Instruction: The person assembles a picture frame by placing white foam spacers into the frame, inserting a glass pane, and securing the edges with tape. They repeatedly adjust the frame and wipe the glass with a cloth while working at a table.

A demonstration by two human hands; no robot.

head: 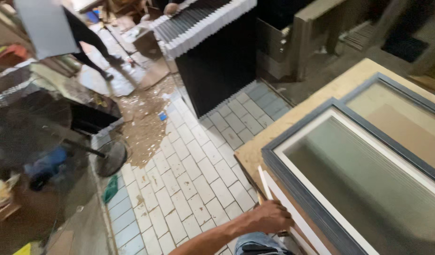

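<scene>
While the view looks down from head height, one hand (270, 216) is seen at the lower middle, its forearm reaching in from the bottom edge; which hand it is cannot be told for certain, though it reads as the left. Its fingers are curled closed around the end of a thin white strip (280, 200), which is pressed along the near edge of a framed glass panel (359, 174). No other hand of this person is shown. The panel, with a grey outer frame and white inner border around frosted glass, is laid flat on a plywood worktop (321, 92); a second grey-framed panel (406, 113) lies just beside it, farther away. Judged from this, the strip is partly seated at most, and its fixing appears unfinished. Beyond, a white-tiled floor (194, 174) is strewn with sawdust, a stack of dark slats with white edges (213, 52) stands upright, and another person's legs (92, 45) are visible at the upper left.
</scene>
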